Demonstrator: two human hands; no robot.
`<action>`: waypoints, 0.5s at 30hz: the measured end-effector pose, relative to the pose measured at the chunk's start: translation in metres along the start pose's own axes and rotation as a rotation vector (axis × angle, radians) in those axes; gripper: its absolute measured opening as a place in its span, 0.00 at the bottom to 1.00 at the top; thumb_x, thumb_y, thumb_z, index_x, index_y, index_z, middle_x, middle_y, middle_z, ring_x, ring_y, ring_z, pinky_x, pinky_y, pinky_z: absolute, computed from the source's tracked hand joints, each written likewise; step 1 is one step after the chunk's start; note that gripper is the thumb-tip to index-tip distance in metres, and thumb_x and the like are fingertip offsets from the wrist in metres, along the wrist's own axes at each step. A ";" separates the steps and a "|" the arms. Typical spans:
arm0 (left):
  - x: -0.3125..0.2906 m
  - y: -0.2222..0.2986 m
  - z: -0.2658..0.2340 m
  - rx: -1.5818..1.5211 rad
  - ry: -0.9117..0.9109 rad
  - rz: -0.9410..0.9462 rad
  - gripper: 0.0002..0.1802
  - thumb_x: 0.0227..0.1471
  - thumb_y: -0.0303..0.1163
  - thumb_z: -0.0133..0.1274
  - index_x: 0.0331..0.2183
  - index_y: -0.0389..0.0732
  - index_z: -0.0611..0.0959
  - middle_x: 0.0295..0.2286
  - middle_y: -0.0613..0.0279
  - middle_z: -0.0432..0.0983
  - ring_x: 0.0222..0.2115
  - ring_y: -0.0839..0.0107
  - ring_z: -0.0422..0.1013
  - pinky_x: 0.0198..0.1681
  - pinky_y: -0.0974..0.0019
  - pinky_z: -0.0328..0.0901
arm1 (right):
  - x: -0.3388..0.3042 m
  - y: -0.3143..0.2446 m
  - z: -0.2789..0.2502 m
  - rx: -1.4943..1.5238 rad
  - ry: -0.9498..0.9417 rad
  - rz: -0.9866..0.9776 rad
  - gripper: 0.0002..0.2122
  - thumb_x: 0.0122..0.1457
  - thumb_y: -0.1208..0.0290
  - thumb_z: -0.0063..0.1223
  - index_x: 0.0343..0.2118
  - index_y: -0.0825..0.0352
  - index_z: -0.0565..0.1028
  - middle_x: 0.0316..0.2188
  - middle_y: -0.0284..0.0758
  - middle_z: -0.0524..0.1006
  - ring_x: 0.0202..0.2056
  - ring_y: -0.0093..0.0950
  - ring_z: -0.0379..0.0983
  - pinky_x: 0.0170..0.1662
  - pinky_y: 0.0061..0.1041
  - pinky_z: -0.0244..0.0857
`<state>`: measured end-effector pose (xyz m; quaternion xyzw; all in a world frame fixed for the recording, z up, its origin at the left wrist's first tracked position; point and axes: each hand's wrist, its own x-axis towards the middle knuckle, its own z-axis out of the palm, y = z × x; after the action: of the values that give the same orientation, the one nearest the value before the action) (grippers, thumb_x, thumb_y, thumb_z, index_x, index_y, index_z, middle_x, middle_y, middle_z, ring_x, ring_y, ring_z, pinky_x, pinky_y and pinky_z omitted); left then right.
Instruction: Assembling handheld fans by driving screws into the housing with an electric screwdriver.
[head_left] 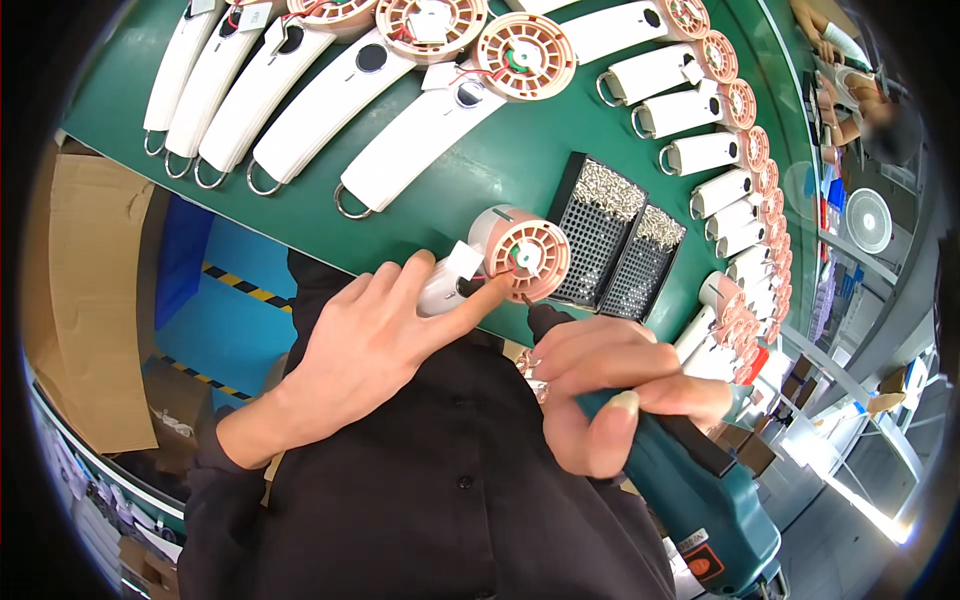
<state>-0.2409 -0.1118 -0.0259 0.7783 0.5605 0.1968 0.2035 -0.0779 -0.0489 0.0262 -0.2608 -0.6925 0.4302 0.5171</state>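
My left hand (375, 335) is wrapped over the white handle of a handheld device with a round pink slotted head (540, 282). Its index finger reaches onto the head's edge, near a green-and-white centre with a red wire. A small white block (465, 260) sits by the neck of the device. In my right hand (620, 385) is a teal electric screwdriver (700, 500), gripped near its dark nose. The screwdriver's tip meets or nearly meets the lower rim of the pink head; exact contact is hard to tell.
Two black gridded screw trays (606, 235) holding many small screws stand just right of the head. Several similar devices (420, 140) lie across the green table (440, 195), with more in a row (740, 150) along the right. Cardboard (95, 300) stands at left. Another person (850, 110) is at far right.
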 end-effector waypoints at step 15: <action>0.005 0.002 -0.006 0.007 -0.046 -0.064 0.33 0.44 0.25 0.53 0.54 0.58 0.73 0.35 0.56 0.68 0.28 0.64 0.68 0.30 0.65 0.67 | -0.015 0.022 -0.049 -0.071 0.550 -0.009 0.08 0.59 0.74 0.43 0.38 0.64 0.57 0.14 0.39 0.64 0.09 0.29 0.61 0.11 0.31 0.63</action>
<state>-0.2406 -0.1069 -0.0191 0.7648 0.5811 0.1704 0.2199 -0.0285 -0.0340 0.0047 -0.3825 -0.5418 0.3163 0.6783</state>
